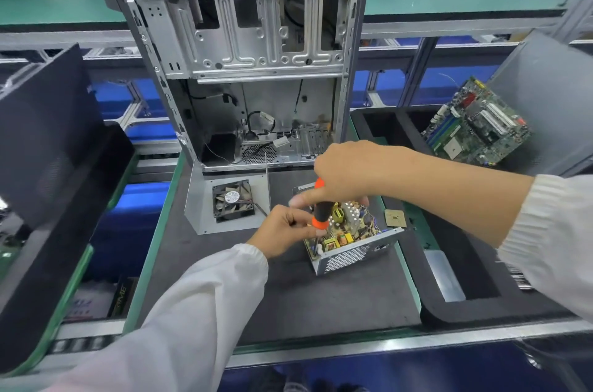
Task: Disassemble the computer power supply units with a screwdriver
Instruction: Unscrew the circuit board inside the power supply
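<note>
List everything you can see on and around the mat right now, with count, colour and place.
power supply unit: one, silver, cover off, mat centre
screwdriver: one, orange and black, upright over the unit
cover with fan: one, silver, left of the unit
computer case: one, grey, open, behind the mat
motherboard: one, green, far right
small chip: one, tan, right of the unit
mat: one, dark grey
left hand: one, fingers pinching the screwdriver's lower end
right hand: one, gripping the handle

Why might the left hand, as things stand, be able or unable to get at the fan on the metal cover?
Probably able: the fan lies uncovered beside the left hand with open mat between, though that hand now steadies the screwdriver.
</note>
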Tool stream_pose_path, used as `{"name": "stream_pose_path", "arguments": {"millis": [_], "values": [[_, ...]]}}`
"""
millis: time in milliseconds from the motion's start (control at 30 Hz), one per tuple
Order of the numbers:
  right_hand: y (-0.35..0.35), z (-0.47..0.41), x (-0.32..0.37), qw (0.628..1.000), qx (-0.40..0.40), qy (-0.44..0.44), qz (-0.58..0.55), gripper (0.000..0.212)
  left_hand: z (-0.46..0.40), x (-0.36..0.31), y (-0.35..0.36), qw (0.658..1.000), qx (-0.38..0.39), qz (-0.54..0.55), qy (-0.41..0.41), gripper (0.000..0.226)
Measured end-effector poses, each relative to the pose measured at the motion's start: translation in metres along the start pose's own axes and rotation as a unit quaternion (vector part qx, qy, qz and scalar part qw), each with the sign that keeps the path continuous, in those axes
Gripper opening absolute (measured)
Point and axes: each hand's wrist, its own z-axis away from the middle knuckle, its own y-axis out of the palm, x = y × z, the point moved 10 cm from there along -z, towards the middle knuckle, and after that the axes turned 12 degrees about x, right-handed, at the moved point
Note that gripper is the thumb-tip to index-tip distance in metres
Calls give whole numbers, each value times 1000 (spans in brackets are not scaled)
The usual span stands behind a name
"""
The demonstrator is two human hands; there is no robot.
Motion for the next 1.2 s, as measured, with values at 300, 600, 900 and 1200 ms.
{"name": "stream_pose_path", "arguments": {"millis": [300, 600, 900, 1200], "values": [[2, 1, 15, 994, -11, -93, 63, 23, 4, -8, 5, 998, 64, 17, 0, 15], [-2, 6, -4, 998, -57, -32, -9, 66, 2, -1, -1, 1000, 4, 3, 3, 16], [7, 3, 24, 989, 5, -148, 31, 15, 3, -8, -1, 999, 45, -4, 15, 17], [-7, -1, 14, 996, -64, -58, 34, 70, 2, -6, -3, 1000, -2, 8, 15, 16]]}}
